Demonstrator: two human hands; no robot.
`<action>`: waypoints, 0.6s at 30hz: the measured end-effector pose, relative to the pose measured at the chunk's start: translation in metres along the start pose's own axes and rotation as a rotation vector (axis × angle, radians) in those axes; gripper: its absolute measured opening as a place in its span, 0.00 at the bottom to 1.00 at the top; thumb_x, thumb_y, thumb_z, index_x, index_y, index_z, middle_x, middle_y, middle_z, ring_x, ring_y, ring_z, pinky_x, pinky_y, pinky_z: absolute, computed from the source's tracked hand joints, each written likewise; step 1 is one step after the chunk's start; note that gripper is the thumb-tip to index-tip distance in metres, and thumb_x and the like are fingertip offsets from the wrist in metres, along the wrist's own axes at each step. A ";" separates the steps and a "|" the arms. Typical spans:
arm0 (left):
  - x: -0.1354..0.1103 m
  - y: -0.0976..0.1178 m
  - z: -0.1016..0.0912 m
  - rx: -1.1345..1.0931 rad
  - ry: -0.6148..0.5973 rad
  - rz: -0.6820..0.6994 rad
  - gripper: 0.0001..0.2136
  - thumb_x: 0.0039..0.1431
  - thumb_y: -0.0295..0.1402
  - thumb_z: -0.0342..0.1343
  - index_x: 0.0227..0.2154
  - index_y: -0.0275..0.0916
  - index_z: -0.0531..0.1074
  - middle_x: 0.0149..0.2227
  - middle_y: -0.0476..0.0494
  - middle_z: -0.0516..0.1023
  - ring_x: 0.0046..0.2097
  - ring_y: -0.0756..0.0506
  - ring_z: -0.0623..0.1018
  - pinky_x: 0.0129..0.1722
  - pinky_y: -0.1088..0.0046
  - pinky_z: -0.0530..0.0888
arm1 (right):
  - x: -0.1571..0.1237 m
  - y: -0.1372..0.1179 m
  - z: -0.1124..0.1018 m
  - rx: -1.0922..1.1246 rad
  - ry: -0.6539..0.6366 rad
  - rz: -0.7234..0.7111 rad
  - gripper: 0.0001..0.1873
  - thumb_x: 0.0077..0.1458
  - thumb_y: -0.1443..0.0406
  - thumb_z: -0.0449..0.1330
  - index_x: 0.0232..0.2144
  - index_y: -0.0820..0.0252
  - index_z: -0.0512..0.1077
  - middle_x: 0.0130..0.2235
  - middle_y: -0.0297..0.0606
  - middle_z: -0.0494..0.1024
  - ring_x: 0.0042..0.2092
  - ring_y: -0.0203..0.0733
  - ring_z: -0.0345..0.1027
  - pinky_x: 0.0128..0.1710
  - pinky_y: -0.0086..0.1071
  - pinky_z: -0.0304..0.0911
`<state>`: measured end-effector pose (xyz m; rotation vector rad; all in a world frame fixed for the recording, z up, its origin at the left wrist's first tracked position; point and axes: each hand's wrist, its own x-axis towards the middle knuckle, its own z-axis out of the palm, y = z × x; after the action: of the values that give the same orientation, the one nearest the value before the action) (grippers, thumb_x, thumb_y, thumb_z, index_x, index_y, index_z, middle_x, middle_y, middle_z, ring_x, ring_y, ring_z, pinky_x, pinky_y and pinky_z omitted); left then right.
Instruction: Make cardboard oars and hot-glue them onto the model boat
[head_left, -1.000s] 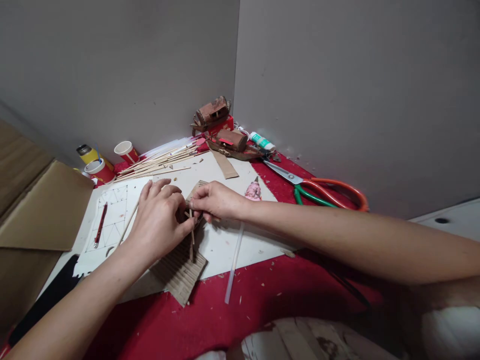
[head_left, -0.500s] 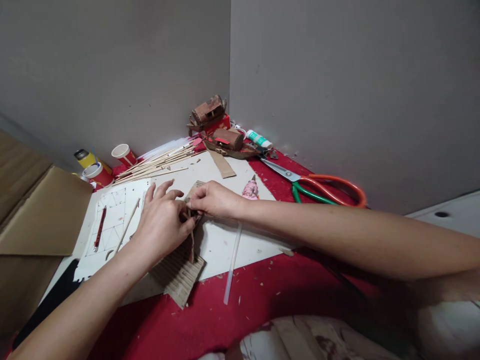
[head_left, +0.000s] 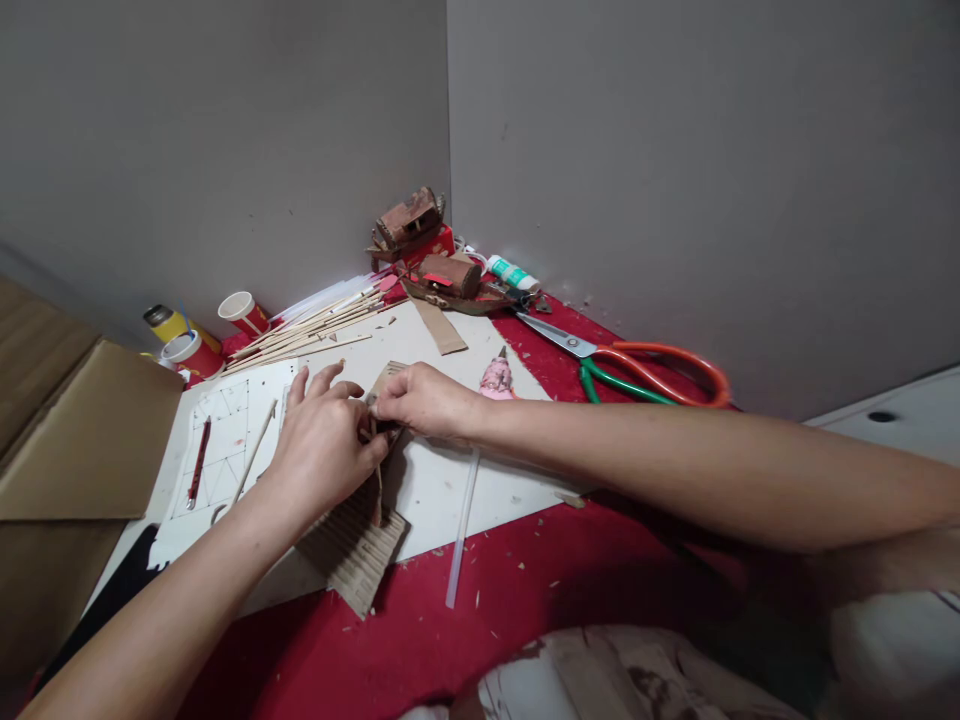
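Note:
Corrugated cardboard (head_left: 361, 560), with ridges showing on its near end, lies under my hands on a white board (head_left: 495, 500). My left hand (head_left: 322, 440) bends its thumb and index finger round the cardboard piece, while its other fingers stretch upward. From the right, my right hand (head_left: 427, 402) pinches at the same spot, fingertips close to the left thumb. What sits between those fingertips is too small and covered to make out. A thin brown strip (head_left: 378, 495) hangs below them. Beyond my right wrist lies a pink-wrapped glue gun (head_left: 497, 376), partly hidden by the forearm; a clear glue stick (head_left: 461, 540) shows nearer me.
Large scissors (head_left: 645, 370) with orange and green handles lie right. Brown model boats (head_left: 442, 277), a white-and-green bottle (head_left: 513, 272) and thin wooden sticks (head_left: 315, 328) are at the back. Left are paper cups (head_left: 244, 313), a drawing (head_left: 225, 470) with a red pen (head_left: 199, 462), and a cardboard box (head_left: 97, 430).
The view has shifted slightly, so background things sit a little further left. Both hands keep nearly the same pose at the cardboard.

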<state>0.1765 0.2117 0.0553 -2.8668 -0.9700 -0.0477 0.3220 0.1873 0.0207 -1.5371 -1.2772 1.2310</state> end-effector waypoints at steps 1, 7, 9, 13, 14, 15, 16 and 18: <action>0.000 0.000 0.000 -0.010 -0.004 -0.002 0.07 0.50 0.34 0.57 0.21 0.40 0.75 0.43 0.39 0.79 0.59 0.30 0.64 0.59 0.42 0.54 | 0.000 0.000 0.000 0.003 0.000 0.002 0.14 0.49 0.73 0.60 0.14 0.64 0.68 0.13 0.24 0.61 0.19 0.28 0.52 0.20 0.25 0.47; 0.002 -0.001 0.001 -0.036 -0.025 -0.014 0.06 0.50 0.33 0.57 0.21 0.41 0.75 0.41 0.40 0.80 0.58 0.29 0.66 0.59 0.41 0.54 | 0.000 0.002 0.001 0.008 0.009 0.019 0.15 0.51 0.73 0.60 0.15 0.63 0.67 0.11 0.23 0.59 0.17 0.28 0.49 0.19 0.25 0.46; 0.002 -0.001 0.001 -0.038 -0.027 -0.014 0.06 0.50 0.33 0.57 0.21 0.41 0.75 0.40 0.40 0.80 0.58 0.29 0.66 0.59 0.41 0.55 | 0.000 0.002 0.001 0.008 0.012 0.019 0.15 0.50 0.73 0.60 0.14 0.63 0.67 0.11 0.23 0.59 0.17 0.28 0.49 0.19 0.25 0.46; 0.002 -0.001 0.001 -0.042 -0.036 -0.017 0.06 0.51 0.32 0.56 0.21 0.40 0.75 0.39 0.39 0.81 0.58 0.29 0.67 0.59 0.41 0.55 | 0.000 0.002 0.001 0.008 0.014 0.018 0.14 0.50 0.72 0.60 0.14 0.64 0.68 0.11 0.23 0.59 0.17 0.28 0.50 0.19 0.25 0.46; 0.002 -0.001 0.001 -0.043 -0.038 -0.021 0.06 0.51 0.32 0.55 0.21 0.40 0.75 0.38 0.39 0.80 0.58 0.30 0.67 0.59 0.41 0.55 | 0.001 0.002 0.001 0.008 0.014 0.018 0.14 0.50 0.72 0.60 0.14 0.64 0.68 0.11 0.23 0.58 0.17 0.28 0.50 0.19 0.25 0.46; 0.002 0.000 0.001 -0.045 -0.040 -0.026 0.07 0.50 0.32 0.55 0.21 0.40 0.74 0.38 0.40 0.80 0.58 0.30 0.67 0.59 0.42 0.55 | 0.001 0.002 0.001 0.009 0.014 0.015 0.15 0.50 0.72 0.60 0.14 0.64 0.68 0.11 0.23 0.58 0.17 0.28 0.50 0.19 0.25 0.46; 0.002 0.000 0.001 -0.046 -0.043 -0.032 0.07 0.50 0.32 0.55 0.21 0.39 0.74 0.37 0.40 0.80 0.57 0.30 0.67 0.59 0.42 0.55 | 0.001 0.002 0.002 0.011 0.013 0.013 0.15 0.50 0.72 0.60 0.14 0.64 0.68 0.11 0.23 0.58 0.17 0.28 0.49 0.19 0.25 0.46; 0.002 0.000 0.001 -0.048 -0.050 -0.042 0.07 0.50 0.32 0.54 0.20 0.39 0.74 0.36 0.40 0.80 0.57 0.31 0.68 0.59 0.42 0.55 | 0.001 0.002 0.002 0.014 0.009 0.008 0.16 0.50 0.72 0.61 0.13 0.64 0.67 0.11 0.22 0.57 0.16 0.27 0.49 0.20 0.25 0.47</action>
<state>0.1779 0.2126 0.0547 -2.9047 -1.0526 -0.0028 0.3209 0.1875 0.0179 -1.5376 -1.2551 1.2339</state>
